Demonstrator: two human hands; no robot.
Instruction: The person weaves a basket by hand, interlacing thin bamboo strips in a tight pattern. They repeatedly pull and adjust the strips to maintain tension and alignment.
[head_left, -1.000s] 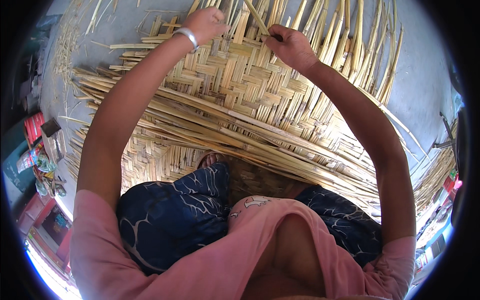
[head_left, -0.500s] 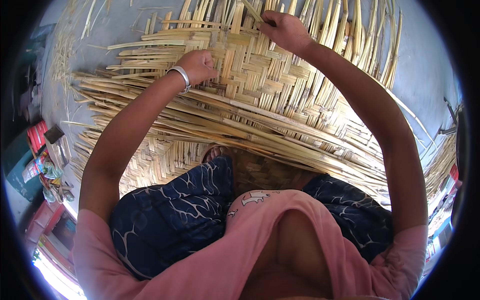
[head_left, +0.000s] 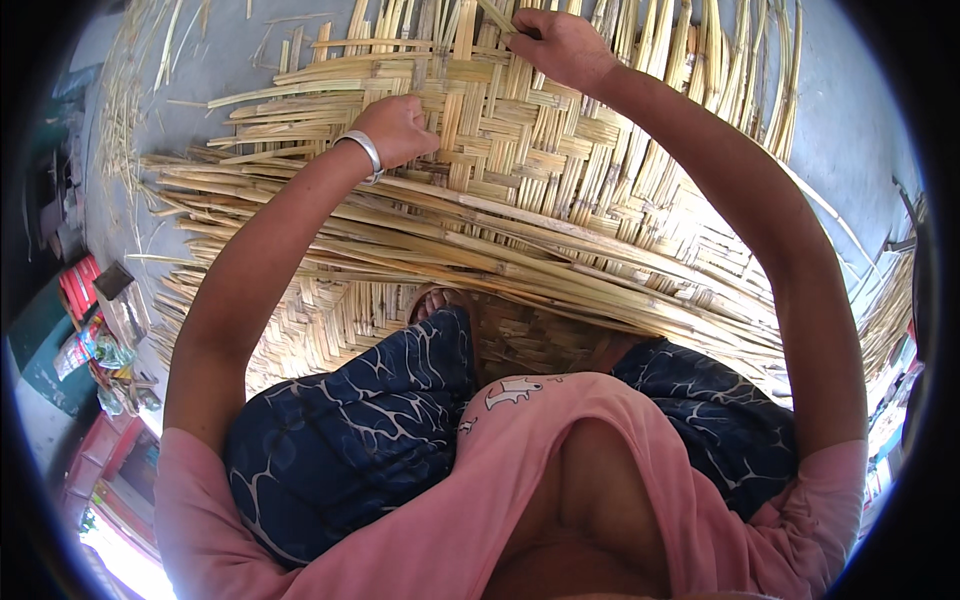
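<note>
A half-woven mat of flat, straw-coloured split-cane strips (head_left: 537, 165) lies in front of me, its loose ends fanning out at the far side and to the left. At the far edge my right hand (head_left: 565, 52) is closed, pinching a raised greenish cane strip (head_left: 494, 14) between thumb and fingers. My left hand (head_left: 397, 132), with a silver bangle (head_left: 362, 150) at the wrist, rests closed on the weave's left part. Its fingertips are turned down, so whatever they grip is hidden. A band of long loose cane strips (head_left: 470, 232) lies across the mat's near side.
Grey floor (head_left: 235, 60) surrounds the mat, with thin cane scraps (head_left: 130, 130) scattered at the left. Farther left are a red container (head_left: 78, 285) and plastic packets (head_left: 85, 348). More cane (head_left: 890, 300) lies at the right. My foot (head_left: 437, 300) is at the near edge.
The view has shifted slightly. Both hands keep nearly the same places and grips; the right hand, still pinching the strip, sits slightly nearer the top of the picture.
</note>
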